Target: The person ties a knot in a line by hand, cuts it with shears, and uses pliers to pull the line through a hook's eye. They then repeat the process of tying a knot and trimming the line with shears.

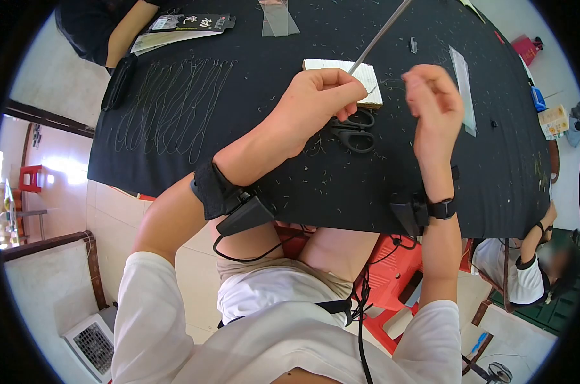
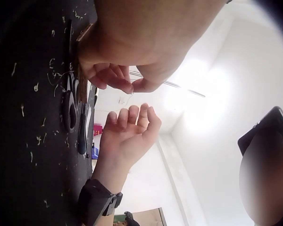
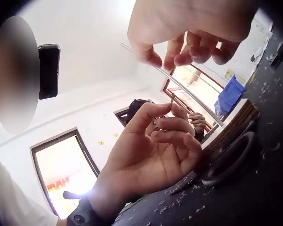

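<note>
My left hand (image 1: 306, 105) is over the white block (image 1: 373, 80), thumb and forefinger pinching a small thin piece (image 3: 172, 99) whose tip sticks up in the right wrist view. Its exact kind I cannot tell. A slim metal rod (image 1: 383, 31) stands up from the block, close to that hand. Off to the right, my right hand (image 1: 436, 105) is raised above the table, fingers loosely bent and apart from the thumb, slightly blurred. In the left wrist view this right hand (image 2: 129, 134) faces the left fingertips with a gap between. Black-handled scissors (image 1: 355, 133) lie below the block.
Thin looped lines (image 1: 168, 105) are laid out at the left of the black cloth (image 1: 302, 185). Beyond them are a printed packet (image 1: 194, 24) and another person's arm (image 1: 128, 32). A clear plastic strip (image 1: 464, 93) lies at the right; pale scraps are scattered about.
</note>
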Tool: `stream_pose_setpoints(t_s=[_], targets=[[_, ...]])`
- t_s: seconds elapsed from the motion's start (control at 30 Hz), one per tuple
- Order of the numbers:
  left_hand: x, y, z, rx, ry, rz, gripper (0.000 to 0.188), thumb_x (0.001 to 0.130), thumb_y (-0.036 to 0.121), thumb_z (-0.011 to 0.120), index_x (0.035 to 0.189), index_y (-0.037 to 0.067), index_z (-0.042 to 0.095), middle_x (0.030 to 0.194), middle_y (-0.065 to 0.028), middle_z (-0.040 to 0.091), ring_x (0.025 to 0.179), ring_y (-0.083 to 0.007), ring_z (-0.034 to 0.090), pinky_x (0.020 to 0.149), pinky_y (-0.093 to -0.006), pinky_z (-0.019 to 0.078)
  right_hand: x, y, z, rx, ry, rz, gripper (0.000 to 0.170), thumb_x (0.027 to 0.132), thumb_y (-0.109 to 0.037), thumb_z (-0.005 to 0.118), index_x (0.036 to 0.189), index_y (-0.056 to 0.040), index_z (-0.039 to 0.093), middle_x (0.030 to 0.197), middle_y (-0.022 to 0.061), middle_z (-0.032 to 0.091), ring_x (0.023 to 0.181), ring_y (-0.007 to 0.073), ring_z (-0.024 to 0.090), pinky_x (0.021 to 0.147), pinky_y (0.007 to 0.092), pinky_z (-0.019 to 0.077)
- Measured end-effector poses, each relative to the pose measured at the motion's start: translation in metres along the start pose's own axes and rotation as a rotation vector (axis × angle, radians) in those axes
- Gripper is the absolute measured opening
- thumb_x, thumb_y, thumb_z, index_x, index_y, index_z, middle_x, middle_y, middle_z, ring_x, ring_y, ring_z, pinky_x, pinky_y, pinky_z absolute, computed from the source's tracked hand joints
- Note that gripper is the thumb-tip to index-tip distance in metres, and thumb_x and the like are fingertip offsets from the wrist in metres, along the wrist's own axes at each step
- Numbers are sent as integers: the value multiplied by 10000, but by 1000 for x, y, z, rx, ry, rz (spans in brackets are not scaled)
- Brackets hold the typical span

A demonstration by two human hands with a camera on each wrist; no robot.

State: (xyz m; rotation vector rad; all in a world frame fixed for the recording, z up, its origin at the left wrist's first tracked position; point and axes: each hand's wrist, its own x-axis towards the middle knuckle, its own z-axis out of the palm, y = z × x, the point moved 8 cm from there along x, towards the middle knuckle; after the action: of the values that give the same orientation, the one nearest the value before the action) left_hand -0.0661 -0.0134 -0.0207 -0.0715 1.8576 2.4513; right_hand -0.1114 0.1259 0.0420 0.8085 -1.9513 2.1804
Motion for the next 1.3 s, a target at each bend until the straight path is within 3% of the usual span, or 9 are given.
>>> stream_pose_setpoints(t_s=[0.07,0.13,0.23,0.7,0.97,1.3], targets=[[0,1,-1,-21,-1,18,119,814,161,571,820,47,606,669,12,516,628,-52,461,578,-177,355,-2,1,14,-120,-162,-68,85,799,-66,594,876,-37,614,700,-42,559,581,-8,452,508,137,326],[0,1,0,-32,-8,20,120,815,162,569,821,47,604,668,15,512,627,-51,460,577,-176,354,-3,10,17,-168,-263,-8,82,792,-50,587,866,-48,621,738,-39,574,594,-10,464,519,136,340],[0,1,1,-54,-27,26,122,816,163,568,826,45,601,667,18,509,626,-49,459,575,-174,350,-4,13,22,-159,-298,27,89,786,-40,581,863,-51,624,746,-37,576,599,-11,466,524,137,349],[-1,2,4,-58,-53,22,146,830,165,570,871,34,621,677,24,518,631,-44,465,586,-166,369,-4,10,18,-146,-245,51,83,793,-59,599,869,-35,621,759,-19,590,635,12,505,564,142,389],[1,0,2,-103,-57,37,213,817,165,616,965,13,624,834,-8,593,694,-45,500,665,-173,422,-2,9,14,-134,-219,62,86,800,-51,592,875,-26,624,769,-7,597,646,23,515,574,148,399],[0,1,2,-92,-42,11,219,819,166,614,974,13,625,857,-15,602,702,-49,503,678,-175,424,-1,6,12,-93,-206,46,89,802,-38,581,881,-28,621,799,1,605,672,26,523,596,150,407]])
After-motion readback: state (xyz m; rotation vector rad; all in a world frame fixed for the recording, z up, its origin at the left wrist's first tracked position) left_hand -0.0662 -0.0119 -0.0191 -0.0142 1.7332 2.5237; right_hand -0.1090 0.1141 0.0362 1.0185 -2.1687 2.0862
